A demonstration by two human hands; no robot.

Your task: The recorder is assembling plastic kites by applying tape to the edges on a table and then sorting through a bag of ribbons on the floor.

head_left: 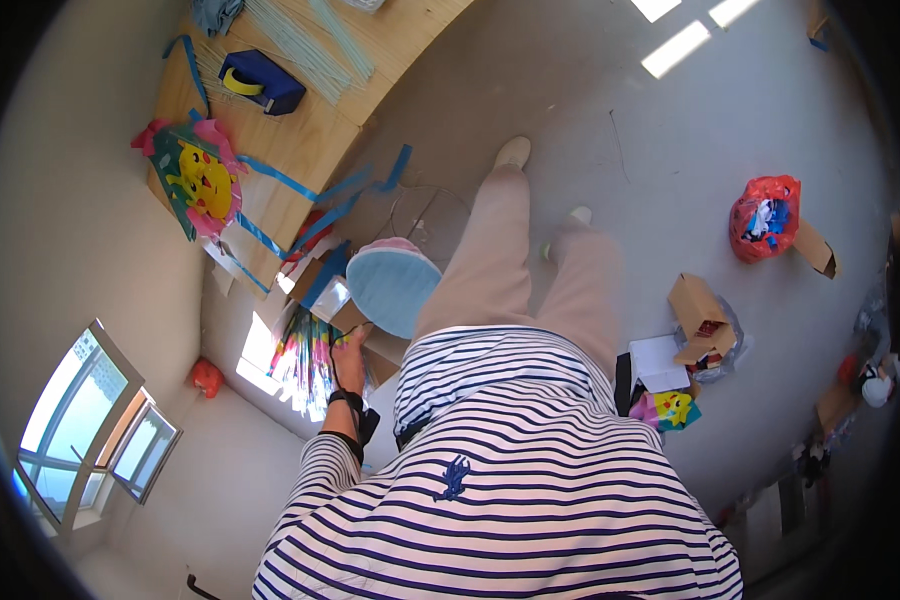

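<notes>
My left hand (349, 358), with a black strap around its wrist, reaches down beside a bundle of colourful folded sheets (308, 362) and an open cardboard box (380, 362). Its fingers are too small and partly hidden to show whether they grip anything. My right hand is out of sight, as is most of that arm. At the right of my waist, a pink, green and yellow printed sheet (668, 408) sticks out next to a white flat piece (658, 362). A kite-like sheet with a yellow cartoon figure (206, 184) and blue ribbon tails hangs over the table's edge.
The wooden table (305, 135) carries a dark blue tape dispenser (262, 82) and thin pale rods (295, 45). A round light-blue stool (395, 290) stands by my legs. On the floor are a red plastic bag (767, 220) and a cardboard box (702, 318).
</notes>
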